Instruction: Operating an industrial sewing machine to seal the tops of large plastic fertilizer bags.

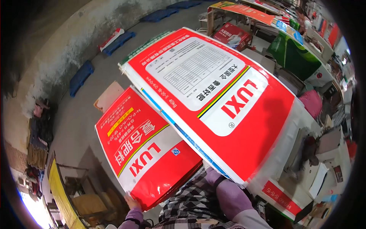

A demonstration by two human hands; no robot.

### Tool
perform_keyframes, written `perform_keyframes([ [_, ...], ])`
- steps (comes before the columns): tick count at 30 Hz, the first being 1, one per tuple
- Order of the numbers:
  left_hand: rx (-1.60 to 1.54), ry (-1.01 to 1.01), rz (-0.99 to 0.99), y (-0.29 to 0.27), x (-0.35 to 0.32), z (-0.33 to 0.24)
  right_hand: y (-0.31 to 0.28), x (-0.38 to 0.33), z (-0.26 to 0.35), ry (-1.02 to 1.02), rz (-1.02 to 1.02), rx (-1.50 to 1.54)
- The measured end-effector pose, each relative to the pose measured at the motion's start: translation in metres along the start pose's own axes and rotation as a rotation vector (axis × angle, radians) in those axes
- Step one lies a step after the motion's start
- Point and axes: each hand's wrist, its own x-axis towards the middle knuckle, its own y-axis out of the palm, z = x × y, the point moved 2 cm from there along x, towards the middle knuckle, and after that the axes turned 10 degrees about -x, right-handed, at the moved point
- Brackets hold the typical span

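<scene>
A big flat red and white sack (213, 95) with a printed table on it is held up in front of me, tilted, filling the middle of the view. Under it and to the left is a second red and white sack (145, 152), also flat. My left hand (132, 201) grips the lower edge of this second sack, fingers curled on it. My right arm in a purple sleeve (232, 198) reaches up under the big sack; the hand itself is hidden behind it. A checked garment shows below between my arms.
Grey concrete floor with blue pallets (80, 76) along a curved wall at the left. A cardboard sheet (108, 95) lies on the floor. A red box (232, 36), a green sack (295, 57) and cluttered tables (324, 152) stand at the right. A yellow panel (57, 187) is at lower left.
</scene>
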Motion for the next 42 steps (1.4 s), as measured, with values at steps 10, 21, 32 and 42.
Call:
perform_keyframes([
  [10,-0.346,1.461,0.484,-0.051,-0.047,-0.456,-0.052,-0.069,0.061,-0.534,0.325,-0.325],
  [21,-0.595,1.330,0.975,0.051,-0.210,-0.611,-0.240,-0.177,-0.002,-0.358,-0.078,0.025],
  [32,-0.657,1.239,1.074,0.016,-0.188,-0.613,-0.242,-0.080,-0.024,0.127,-0.598,0.253],
  [42,-1.258,0.946,1.108,-0.016,-0.167,-0.593,-0.270,-0.111,0.025,-0.211,-1.118,-0.018],
])
